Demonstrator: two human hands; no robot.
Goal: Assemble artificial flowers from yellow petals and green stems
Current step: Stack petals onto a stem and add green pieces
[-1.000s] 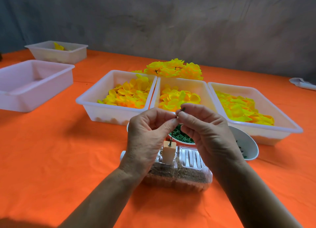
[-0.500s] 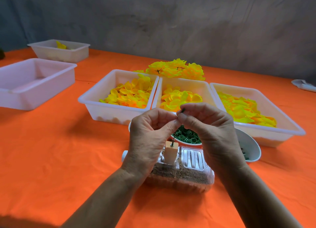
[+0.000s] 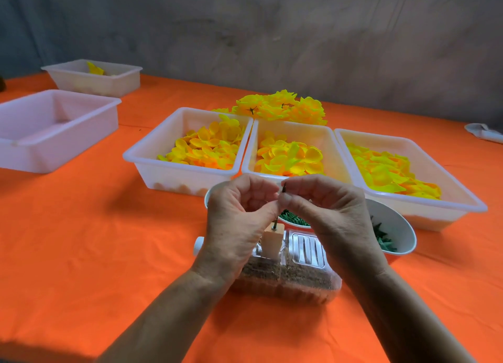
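Note:
My left hand (image 3: 239,221) and my right hand (image 3: 326,213) meet above a small wooden block (image 3: 273,240) that stands on a clear plastic box (image 3: 288,275). A thin dark green stem (image 3: 284,187) rises from the block's top; its tip shows between my fingertips. Thumb and fingers of both hands pinch the stem. Three white trays of yellow petals (image 3: 209,147), (image 3: 291,158), (image 3: 389,172) sit behind. Finished yellow flowers (image 3: 283,107) lie beyond them.
Two white bowls with green parts (image 3: 292,218), (image 3: 394,234) sit just behind my hands. At the left stand an empty white tray (image 3: 51,128) and a farther tray (image 3: 92,77) with a yellow piece. A white object (image 3: 484,132) lies at the right edge of the orange table.
Both hands stay pinched on the stem above the block; the fingers shifted only slightly. The view moved a little.

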